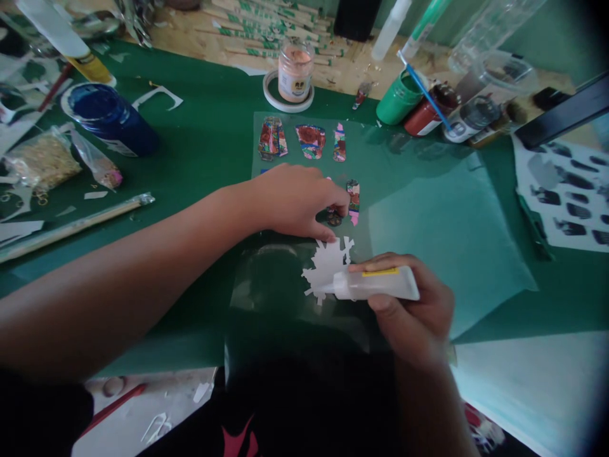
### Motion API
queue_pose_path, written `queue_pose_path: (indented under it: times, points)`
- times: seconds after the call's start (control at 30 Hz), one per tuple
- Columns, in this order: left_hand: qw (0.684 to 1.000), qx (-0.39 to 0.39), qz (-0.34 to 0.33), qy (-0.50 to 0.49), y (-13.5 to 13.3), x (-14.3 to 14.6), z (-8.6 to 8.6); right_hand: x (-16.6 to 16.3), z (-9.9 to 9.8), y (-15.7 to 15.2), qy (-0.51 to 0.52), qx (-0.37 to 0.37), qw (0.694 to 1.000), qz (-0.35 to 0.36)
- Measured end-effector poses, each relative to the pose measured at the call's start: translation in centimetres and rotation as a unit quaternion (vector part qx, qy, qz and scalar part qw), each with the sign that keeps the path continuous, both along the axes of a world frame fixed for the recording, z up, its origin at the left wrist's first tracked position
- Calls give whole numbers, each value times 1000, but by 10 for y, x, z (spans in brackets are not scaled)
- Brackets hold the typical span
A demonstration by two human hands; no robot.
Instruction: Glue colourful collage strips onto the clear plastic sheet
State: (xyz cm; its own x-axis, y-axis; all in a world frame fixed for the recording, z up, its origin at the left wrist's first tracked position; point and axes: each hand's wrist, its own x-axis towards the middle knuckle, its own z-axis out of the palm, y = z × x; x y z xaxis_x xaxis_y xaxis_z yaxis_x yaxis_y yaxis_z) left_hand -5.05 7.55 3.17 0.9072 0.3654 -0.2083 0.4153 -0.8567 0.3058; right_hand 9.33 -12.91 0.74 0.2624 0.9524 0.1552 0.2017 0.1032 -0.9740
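Observation:
A glue tube (380, 283) with a white nozzle and a yellow label lies in my right hand (425, 311), its fingers closed around it. The nozzle tip points left over the lower part of a jagged white paper cutout (326, 266). My left hand (299, 200) reaches across, palm down, thumb and forefinger apart, with the thumb tip at the cutout's top edge. Under and beside that hand are small colourful cut pieces, one of them a narrow piece (353, 200) right of the forefinger. Several more, such as a patterned piece (310, 139), lie farther back on a clear plastic sheet (419, 209).
A peach paint jar (295, 73) stands in a white ring at the back. Green (399, 98) and red (428, 114) paint jars are at back right, a blue jar (111, 120) at left. A printed sheet (568, 190) lies right; a wrapped stick (80, 225) lies left.

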Motion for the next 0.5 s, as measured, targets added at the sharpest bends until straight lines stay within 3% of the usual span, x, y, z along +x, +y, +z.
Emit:
queue_pose_path:
  times: [0.13,0.5]
  points:
    - [1000,-6,2,6,0,0,0,0,-7,0,-12,-13,1000,12]
    - [1000,-3,0,6,-1,1,1,0,-5,1,-59,-27,998,26]
